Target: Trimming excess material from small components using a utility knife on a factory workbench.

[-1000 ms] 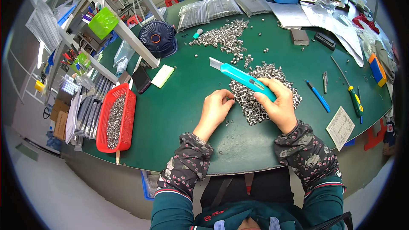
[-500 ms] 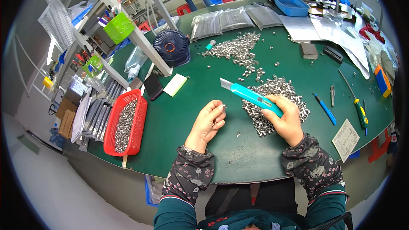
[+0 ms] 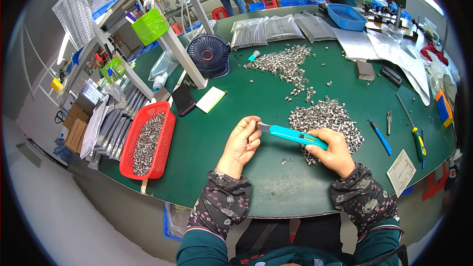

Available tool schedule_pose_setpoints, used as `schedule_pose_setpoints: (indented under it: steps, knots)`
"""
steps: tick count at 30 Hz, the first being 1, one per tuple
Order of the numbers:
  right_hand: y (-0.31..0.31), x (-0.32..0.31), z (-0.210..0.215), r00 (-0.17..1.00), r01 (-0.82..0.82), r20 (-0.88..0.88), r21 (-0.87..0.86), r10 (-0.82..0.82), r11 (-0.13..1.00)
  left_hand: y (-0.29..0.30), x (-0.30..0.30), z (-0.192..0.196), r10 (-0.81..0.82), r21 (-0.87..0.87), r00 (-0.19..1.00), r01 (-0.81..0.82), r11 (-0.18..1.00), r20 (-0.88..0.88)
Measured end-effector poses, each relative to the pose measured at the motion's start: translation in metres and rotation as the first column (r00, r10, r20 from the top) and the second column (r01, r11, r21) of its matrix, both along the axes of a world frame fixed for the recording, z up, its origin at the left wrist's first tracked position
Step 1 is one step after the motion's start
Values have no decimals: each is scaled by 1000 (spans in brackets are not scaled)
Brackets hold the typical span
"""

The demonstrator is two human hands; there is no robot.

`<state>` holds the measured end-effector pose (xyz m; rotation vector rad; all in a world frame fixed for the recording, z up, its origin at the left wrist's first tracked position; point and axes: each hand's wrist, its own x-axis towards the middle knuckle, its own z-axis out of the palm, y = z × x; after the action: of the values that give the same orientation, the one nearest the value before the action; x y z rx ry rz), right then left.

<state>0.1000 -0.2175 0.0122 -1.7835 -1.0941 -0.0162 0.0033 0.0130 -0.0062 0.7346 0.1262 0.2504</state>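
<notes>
My right hand (image 3: 334, 150) is closed around a teal utility knife (image 3: 291, 134), whose blade points left. The blade's tip meets the fingertips of my left hand (image 3: 240, 143), which pinch a small metal ring; most of that part is hidden by the fingers. Just beyond the knife lies a dense pile of small silvery metal rings (image 3: 329, 118) on the green table (image 3: 221, 113). A looser spread of the same rings (image 3: 285, 64) lies farther back. To the left stands a red plastic basket (image 3: 167, 143) holding more of them.
A dark fan (image 3: 208, 55), a black phone (image 3: 183, 100) and a pale notepad (image 3: 211, 99) lie left of centre. Bagged parts (image 3: 283, 28) and a blue bin (image 3: 346, 16) line the back. A blue pen-like tool (image 3: 380, 138) and a screwdriver (image 3: 418, 142) lie at right.
The knife has swung down and its blade has come to the ring in my left fingertips. The whole view has shifted slightly.
</notes>
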Motion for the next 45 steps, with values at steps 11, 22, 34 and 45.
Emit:
schedule_pose_setpoints:
  steps: [11, 22, 34, 45]
  knots:
    - [-2, 2, -3, 996, -11, -92, -74, 4, 997, -5, 0, 2, 32, 108, 999, -31, 994, -5]
    - [-2, -2, -1, 994, 86, 68, -74, -81, 994, -8, -1, 4, 85, 180, 995, -75, 981, -45]
    - [-2, -3, -2, 980, 131, 161, -72, -118, 989, -7, 0, 4, 93, 220, 993, -75, 973, -74]
    - [-3, -4, 0, 978, 132, 175, -83, -116, 988, -7, -1, 7, 103, 285, 986, -61, 957, -134]
